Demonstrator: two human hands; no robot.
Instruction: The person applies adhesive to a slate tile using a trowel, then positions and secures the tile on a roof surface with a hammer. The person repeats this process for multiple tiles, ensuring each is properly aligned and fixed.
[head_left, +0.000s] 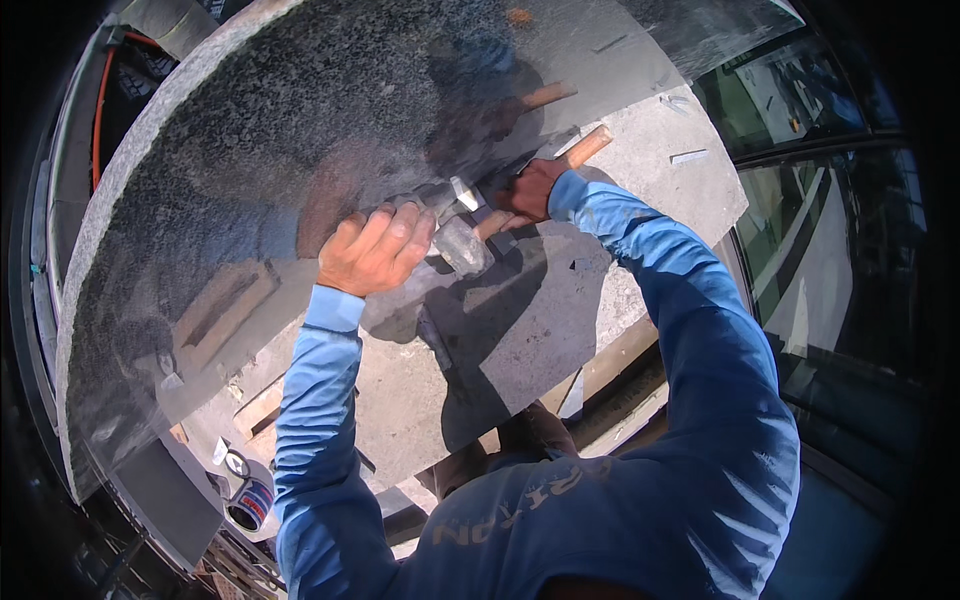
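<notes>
left hand [375,250]: fingers curled shut around a metal chisel [462,245], its grey end jutting just right of the knuckles | right hand [530,190]: fingers closed on wooden hammer handle [585,147], which sticks out up-right | both over the polished granite slab [250,150], hands nearly touching

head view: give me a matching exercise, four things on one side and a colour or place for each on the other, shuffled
Things:
1. stone slab
2. left hand
3. right hand
4. small can

Places or colours:
A. grips a wooden handle
B. low, under the slab's lower left edge
C. speckled dark grey, polished
D. fingers curled on a metal tool

Pairs: 1-C, 2-D, 3-A, 4-B
</notes>
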